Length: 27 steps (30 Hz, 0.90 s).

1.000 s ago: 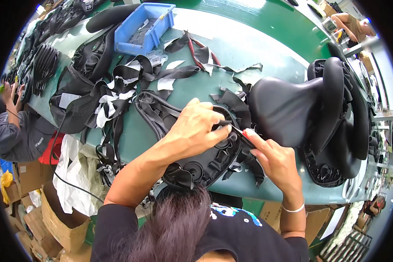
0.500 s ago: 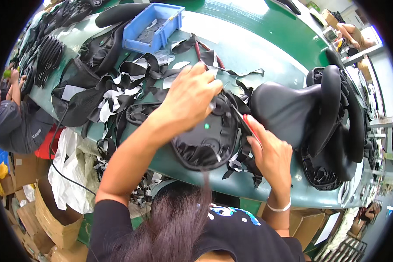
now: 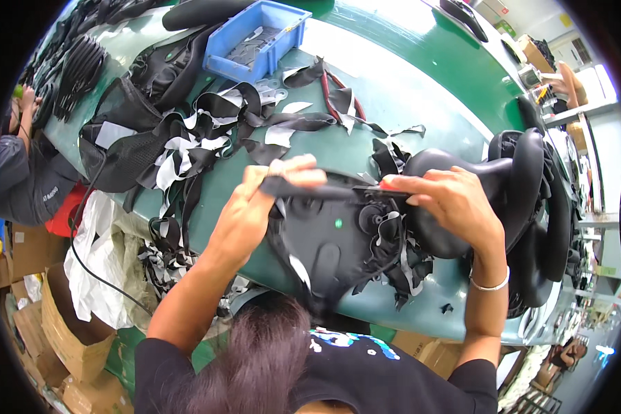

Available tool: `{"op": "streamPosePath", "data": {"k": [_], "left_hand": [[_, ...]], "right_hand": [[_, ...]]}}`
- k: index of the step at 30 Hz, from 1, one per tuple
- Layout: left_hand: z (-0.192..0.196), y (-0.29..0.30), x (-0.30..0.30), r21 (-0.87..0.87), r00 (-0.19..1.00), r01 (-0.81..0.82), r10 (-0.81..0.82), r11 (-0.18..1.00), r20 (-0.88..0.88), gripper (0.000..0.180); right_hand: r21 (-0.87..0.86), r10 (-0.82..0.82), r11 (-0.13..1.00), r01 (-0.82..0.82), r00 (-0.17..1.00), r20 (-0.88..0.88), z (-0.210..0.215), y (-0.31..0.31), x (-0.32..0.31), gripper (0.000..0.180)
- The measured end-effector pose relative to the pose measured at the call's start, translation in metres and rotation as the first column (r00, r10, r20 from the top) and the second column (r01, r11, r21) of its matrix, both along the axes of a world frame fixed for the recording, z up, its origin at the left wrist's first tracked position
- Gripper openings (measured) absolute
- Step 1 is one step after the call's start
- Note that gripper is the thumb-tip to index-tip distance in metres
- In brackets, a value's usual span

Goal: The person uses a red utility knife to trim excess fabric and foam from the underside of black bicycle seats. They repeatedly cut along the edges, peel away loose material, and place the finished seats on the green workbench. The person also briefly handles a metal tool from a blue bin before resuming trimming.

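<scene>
left hand point(image 3: 255, 203) gripping black strip point(image 3: 310, 190) | right hand point(image 3: 455, 203) pinching its other end | black saddle base point(image 3: 331, 248) underneath on green table point(image 3: 421, 90)

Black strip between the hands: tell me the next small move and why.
Probably draw the black strip taut and lower it toward the saddle underside. The left hand pinches one end, the right hand the other, and it spans just above the saddle.
</scene>
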State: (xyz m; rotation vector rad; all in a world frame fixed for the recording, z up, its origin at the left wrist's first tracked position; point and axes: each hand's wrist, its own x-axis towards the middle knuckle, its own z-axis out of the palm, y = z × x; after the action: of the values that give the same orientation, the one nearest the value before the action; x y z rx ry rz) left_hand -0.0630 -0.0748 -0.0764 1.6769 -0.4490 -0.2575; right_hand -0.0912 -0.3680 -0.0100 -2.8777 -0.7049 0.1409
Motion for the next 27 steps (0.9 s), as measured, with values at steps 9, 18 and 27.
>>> {"op": "streamPosePath", "data": {"k": [9,18,27], "left_hand": [[0.052,0.054,0.065,-0.585,0.952,0.292,-0.170,0.757,0.256,0.048],[0.011,-0.037,0.090,0.221,0.560,0.655,-0.660,0.723,0.501,0.016],[0.088,-0.015,0.107,-0.440,0.968,-0.139,0.216,0.887,0.129,0.020]], "right_hand": [[-0.251,-0.324,0.919,0.304,0.945,-0.045,0.007,0.047,-0.089,0.051],[-0.070,-0.127,0.990,0.120,0.987,-0.101,0.018,0.031,-0.024,0.044],[-0.318,-0.336,0.897,0.308,0.941,-0.034,0.009,0.045,-0.092,0.054]]}}
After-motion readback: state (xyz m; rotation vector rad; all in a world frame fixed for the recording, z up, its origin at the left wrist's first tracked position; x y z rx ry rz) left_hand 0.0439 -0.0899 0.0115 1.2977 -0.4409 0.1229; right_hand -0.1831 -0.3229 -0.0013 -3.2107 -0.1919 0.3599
